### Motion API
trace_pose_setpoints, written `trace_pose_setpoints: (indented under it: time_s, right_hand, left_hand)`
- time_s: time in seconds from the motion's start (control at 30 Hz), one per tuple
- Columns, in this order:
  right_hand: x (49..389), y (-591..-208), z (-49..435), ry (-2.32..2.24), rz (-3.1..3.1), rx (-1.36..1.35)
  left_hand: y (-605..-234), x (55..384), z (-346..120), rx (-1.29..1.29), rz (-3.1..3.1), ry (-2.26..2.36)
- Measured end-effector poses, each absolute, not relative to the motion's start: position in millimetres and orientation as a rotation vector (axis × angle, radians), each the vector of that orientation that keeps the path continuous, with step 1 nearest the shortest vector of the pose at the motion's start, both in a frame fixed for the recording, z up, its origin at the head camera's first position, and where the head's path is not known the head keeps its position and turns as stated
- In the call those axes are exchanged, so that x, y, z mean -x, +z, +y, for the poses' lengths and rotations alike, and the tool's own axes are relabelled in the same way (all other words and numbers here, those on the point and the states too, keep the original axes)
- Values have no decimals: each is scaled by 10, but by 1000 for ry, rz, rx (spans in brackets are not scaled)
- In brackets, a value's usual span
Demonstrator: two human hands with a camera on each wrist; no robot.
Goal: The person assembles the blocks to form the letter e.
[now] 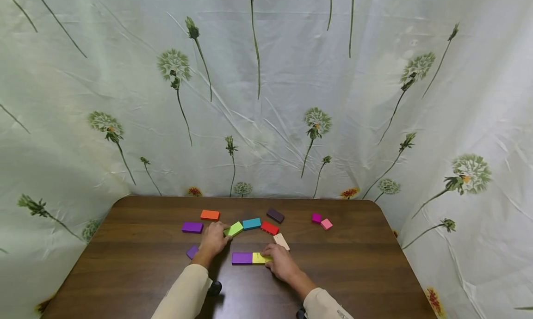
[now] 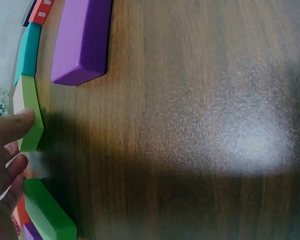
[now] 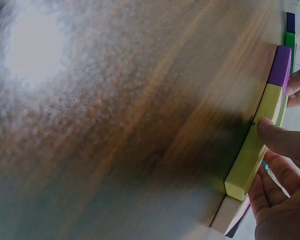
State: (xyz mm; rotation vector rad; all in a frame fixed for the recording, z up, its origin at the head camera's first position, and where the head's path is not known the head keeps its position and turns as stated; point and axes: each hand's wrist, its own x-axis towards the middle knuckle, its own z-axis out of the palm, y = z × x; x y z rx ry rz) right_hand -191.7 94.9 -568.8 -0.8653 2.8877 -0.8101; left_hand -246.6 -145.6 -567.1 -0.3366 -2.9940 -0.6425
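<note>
My left hand (image 1: pixel 213 238) pinches a lime green block (image 1: pixel 234 229) at its left end. In the left wrist view, the thumb lies against the near side of the lime green block (image 2: pixel 30 95), and a dark green block (image 2: pixel 49 212) lies below the fingers. My right hand (image 1: pixel 282 262) grips a yellow block (image 1: pixel 259 258) whose left end meets a long purple block (image 1: pixel 242 259). The thumb presses the near face of the yellow block (image 3: pixel 250 152) in the right wrist view. Lime, teal (image 1: pixel 251 223), red (image 1: pixel 269 228) and cream (image 1: pixel 281 241) blocks form an arc behind the purple-yellow row.
On the brown wooden table (image 1: pixel 354 272) lie an orange block (image 1: pixel 210 215), another purple block (image 1: pixel 192 227) and a small violet block (image 1: pixel 192 252) at the left. A dark block (image 1: pixel 275 215) is behind the red one. Magenta (image 1: pixel 316 218) and pink (image 1: pixel 326 224) blocks touch farther right.
</note>
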Motion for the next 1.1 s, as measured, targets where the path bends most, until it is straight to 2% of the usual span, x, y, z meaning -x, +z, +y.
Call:
trace_pose_setpoints:
  time_s: [1.1]
  right_hand:
    - [1893, -5701, 956, -789, 2894, 875]
  left_hand:
    - [-5694, 2400, -1487, 317, -3009, -540]
